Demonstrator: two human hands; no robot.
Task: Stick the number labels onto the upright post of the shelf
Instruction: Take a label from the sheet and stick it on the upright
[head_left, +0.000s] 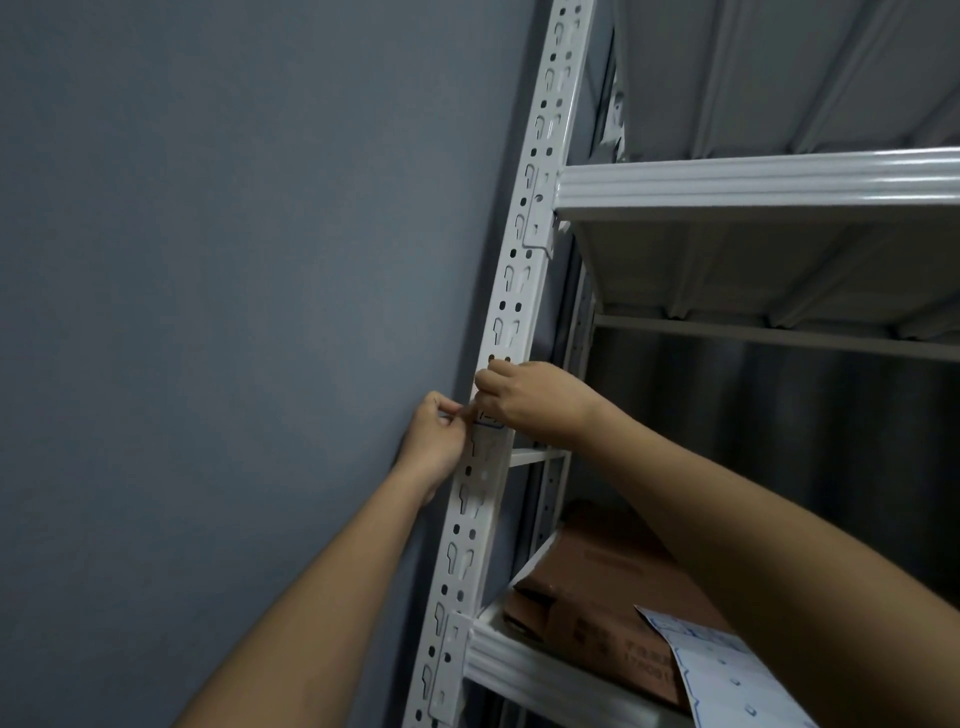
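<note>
Label (491, 419) sits on the upright post (511, 306), just below my right hand (530, 400) fingers, which are curled, pinching its top edge. Left hand (434, 441) pinches its left edge. Post's long axis runs vertical; right hand nearer, I'd press down.

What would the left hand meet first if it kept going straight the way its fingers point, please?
Most likely the label on the white upright post: the left hand already pinches at its edge, fingers aimed right, though exact depth is unclear.
</note>
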